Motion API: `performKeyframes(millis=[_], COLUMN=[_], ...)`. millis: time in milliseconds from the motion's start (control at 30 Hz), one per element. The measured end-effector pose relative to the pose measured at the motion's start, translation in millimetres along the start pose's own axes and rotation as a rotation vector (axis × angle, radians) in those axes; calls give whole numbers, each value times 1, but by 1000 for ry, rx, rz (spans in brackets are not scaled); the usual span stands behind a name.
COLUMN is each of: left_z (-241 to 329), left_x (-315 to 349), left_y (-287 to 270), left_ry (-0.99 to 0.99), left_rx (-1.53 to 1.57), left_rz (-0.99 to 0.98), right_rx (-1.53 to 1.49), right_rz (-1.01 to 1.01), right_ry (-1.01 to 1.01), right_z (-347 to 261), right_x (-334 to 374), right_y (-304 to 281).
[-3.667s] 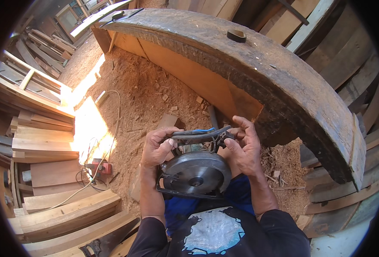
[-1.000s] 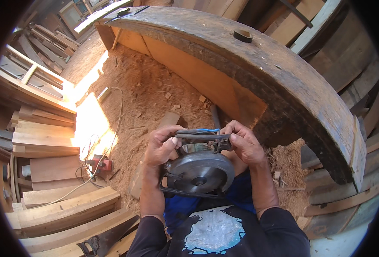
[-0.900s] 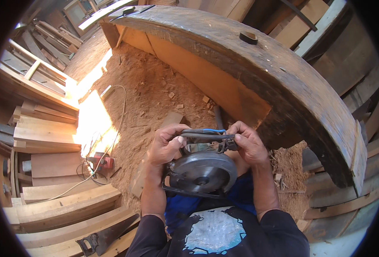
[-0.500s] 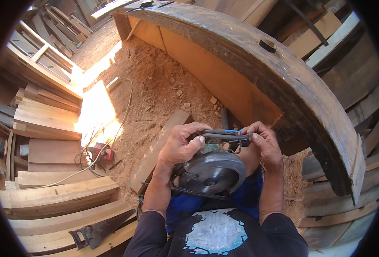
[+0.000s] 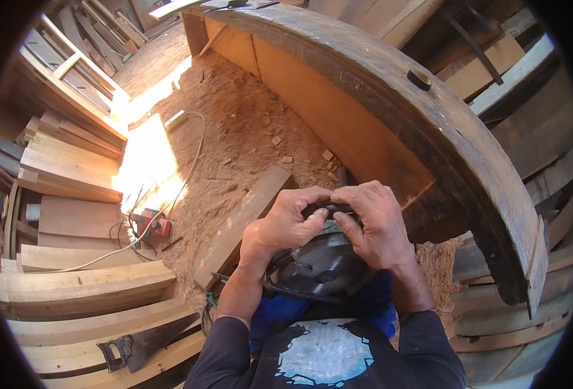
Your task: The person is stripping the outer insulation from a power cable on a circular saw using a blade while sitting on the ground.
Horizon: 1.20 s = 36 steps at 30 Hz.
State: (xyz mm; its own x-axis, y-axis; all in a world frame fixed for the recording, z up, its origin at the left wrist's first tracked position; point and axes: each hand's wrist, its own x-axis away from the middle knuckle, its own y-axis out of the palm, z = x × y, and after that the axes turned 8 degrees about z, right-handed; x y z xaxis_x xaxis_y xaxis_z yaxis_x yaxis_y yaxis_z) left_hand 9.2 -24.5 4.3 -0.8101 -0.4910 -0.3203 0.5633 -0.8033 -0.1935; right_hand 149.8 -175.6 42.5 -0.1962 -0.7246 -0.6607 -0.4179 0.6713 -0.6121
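A circular saw (image 5: 315, 267) rests in my lap, its round grey blade facing up. Above the blade, my left hand (image 5: 293, 220) is closed with thumb and fingers pinching a black cable (image 5: 341, 208). My right hand (image 5: 374, 223) meets it at the fingertips and is also closed on the cable. Only a short dark stretch of the cable shows between the thumbs. The fingers cover most of it, along with any wire ends and the upper part of the saw.
A curved, dark-edged workbench (image 5: 364, 71) arches ahead and to the right, with a tape roll (image 5: 419, 80) on top. A timber beam (image 5: 241, 227) lies on the sawdust. Left are a red power tool (image 5: 159, 225), stacked boards (image 5: 82, 282) and a handsaw (image 5: 144, 347).
My right hand has moved left along the cable until it meets my left hand. The blue wire and the saw's exposed wiring, visible before, are now hidden behind the fingers.
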Motion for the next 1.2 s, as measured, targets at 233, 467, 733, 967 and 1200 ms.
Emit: performKeyframes(millis=[233,467,733,967,1200], left_z=[-1,-1,-28,-26,-31], left_x=[6,7,9,3,-23], left_y=[1,1,1,-1,-9], left_ry=[35,-82,3,-6,-205], left_rx=[-40,-26,102,158,327], left_rz=[48,128,83,38,-120], right_rx=[-52,-67,-128,-129,-99], right_rz=[36,111,195,215,257], right_ry=[12,-25,-55,-34,-19], right_z=[6,6,11,15,28], right_x=[4,5,9,12,7], right_y=[10,15,19,17,24])
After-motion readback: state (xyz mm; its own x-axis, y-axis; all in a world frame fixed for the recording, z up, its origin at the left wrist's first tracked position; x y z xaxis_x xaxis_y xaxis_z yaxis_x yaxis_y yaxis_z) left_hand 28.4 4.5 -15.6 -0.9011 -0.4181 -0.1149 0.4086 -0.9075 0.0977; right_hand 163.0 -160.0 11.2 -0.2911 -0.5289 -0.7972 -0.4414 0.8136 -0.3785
